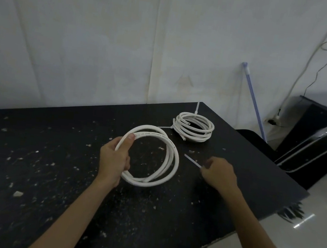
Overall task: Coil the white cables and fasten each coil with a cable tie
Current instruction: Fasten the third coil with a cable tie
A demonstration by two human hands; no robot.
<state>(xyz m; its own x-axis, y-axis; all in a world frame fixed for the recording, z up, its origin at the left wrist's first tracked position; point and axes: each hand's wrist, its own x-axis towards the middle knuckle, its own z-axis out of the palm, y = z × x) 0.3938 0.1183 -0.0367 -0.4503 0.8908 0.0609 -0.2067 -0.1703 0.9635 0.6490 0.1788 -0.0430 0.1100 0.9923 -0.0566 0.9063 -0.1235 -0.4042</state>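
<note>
My left hand (115, 158) grips the left side of a coil of white cable (171, 162), holding its several loops together just above the black table (48, 171). To the right, my right hand (219, 174) pinches one end of a thin white cable tie (192, 160), which points up and left toward the coil. A second white coil (194, 127) lies flat at the far right of the table, with two cable ties fastened round it, their tails sticking out.
White specks and debris dot the tabletop. The table's right edge runs diagonally beside my right arm, with pale floor (298, 245) beyond. A blue stick (253, 103) leans on the wall, and a dark chair (317, 148) stands at the right.
</note>
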